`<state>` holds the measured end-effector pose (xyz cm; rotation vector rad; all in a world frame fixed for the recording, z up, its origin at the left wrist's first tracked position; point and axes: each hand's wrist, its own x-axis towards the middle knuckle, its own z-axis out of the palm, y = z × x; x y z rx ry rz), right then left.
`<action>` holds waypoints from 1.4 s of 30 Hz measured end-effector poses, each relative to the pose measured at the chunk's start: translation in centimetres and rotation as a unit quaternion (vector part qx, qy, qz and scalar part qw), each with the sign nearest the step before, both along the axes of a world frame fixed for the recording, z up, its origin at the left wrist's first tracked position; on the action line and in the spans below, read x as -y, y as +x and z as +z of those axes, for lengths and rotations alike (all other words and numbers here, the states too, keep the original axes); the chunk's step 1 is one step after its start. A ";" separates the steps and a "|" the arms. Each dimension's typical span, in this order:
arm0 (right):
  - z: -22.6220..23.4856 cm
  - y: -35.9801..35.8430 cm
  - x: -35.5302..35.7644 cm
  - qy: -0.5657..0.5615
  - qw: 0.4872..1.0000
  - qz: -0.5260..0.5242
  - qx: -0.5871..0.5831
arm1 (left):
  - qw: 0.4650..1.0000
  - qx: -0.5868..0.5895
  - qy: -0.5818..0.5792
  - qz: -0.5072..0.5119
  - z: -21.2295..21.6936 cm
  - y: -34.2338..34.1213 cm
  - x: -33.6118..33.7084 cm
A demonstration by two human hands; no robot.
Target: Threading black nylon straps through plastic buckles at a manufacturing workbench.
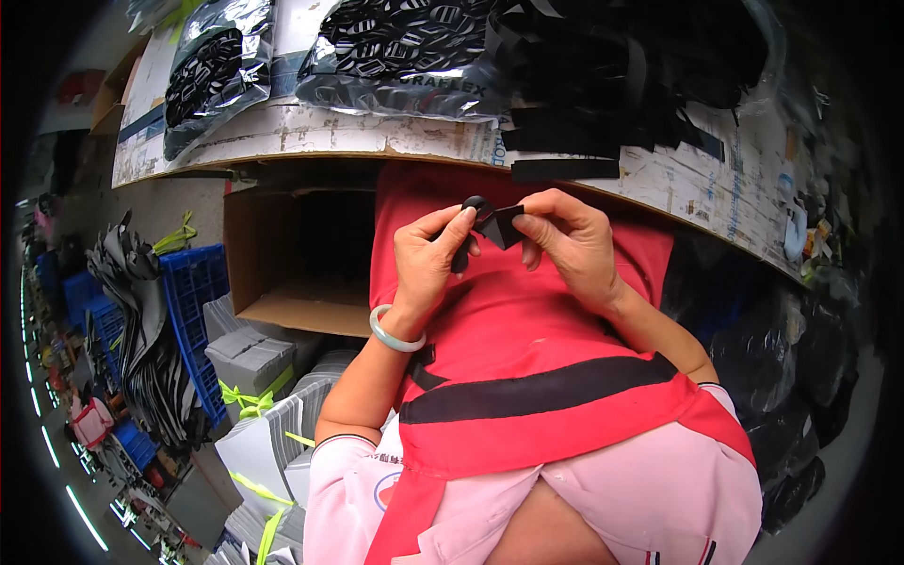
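Above my red apron (527, 301), both hands meet at a short black strap (505, 227), which is folded at an angle between them. My left hand (420, 262) pinches a small, dark, rounded piece (475, 203) that looks like a buckle, at the strap's left end. Its lower part sticks out below the fingers, and the grip covers much of it. On the other side, my right hand (576, 247) holds the strap's right end between thumb and forefinger. Whether the strap passes through the dark piece cannot be made out.
Beyond my hands is a worn white worktop (377, 132). On it lie a clear bag of black buckles (405, 47), a smaller bag (212, 80) and a heap of black straps (603, 85). A cardboard box (301, 306), grey stacks (250, 363) and a blue crate (193, 301) stand left.
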<state>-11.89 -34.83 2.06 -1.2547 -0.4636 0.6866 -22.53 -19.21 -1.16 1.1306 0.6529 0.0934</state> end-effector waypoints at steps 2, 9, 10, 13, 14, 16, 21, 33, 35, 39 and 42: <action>0.1 0.8 -0.1 -0.172 0.977 0.073 -0.103 | 1.000 0.017 0.014 0.018 -0.1 0.0 0.2; -1.2 0.6 0.1 -0.164 0.971 0.085 -0.152 | 0.986 0.067 0.156 -0.008 -0.4 -0.8 0.9; -1.2 0.6 0.0 -0.163 0.971 0.084 -0.152 | 0.978 0.095 0.183 -0.006 -0.5 -0.7 0.8; -1.0 0.8 -0.1 -0.125 0.971 0.103 -0.178 | 0.966 0.138 0.219 -0.015 -0.7 -0.6 0.6; -1.1 0.8 -0.1 -0.118 0.973 0.096 -0.175 | 0.962 0.153 0.226 -0.023 -0.7 -0.6 0.6; -1.2 0.9 0.1 -0.110 0.975 0.088 -0.172 | 0.963 0.160 0.215 -0.029 -0.8 -0.6 0.5; -1.7 2.5 1.1 -0.127 0.942 0.188 -0.246 | 0.947 0.181 0.252 -0.079 -0.3 -1.1 0.3; -1.8 2.2 0.1 -0.149 0.974 0.124 -0.113 | 0.947 0.200 0.222 -0.120 0.1 -2.2 -0.5; -2.3 1.9 0.0 -0.136 0.976 0.127 -0.113 | 0.947 0.202 0.218 -0.118 0.3 -2.4 -0.6; -2.9 1.1 -1.6 -0.133 0.980 0.103 -0.105 | 0.959 0.156 0.194 -0.136 1.8 -3.8 -1.6; -4.1 0.4 -3.2 -0.139 0.948 0.242 -0.151 | 0.962 0.053 0.187 -0.190 3.6 -6.4 -4.7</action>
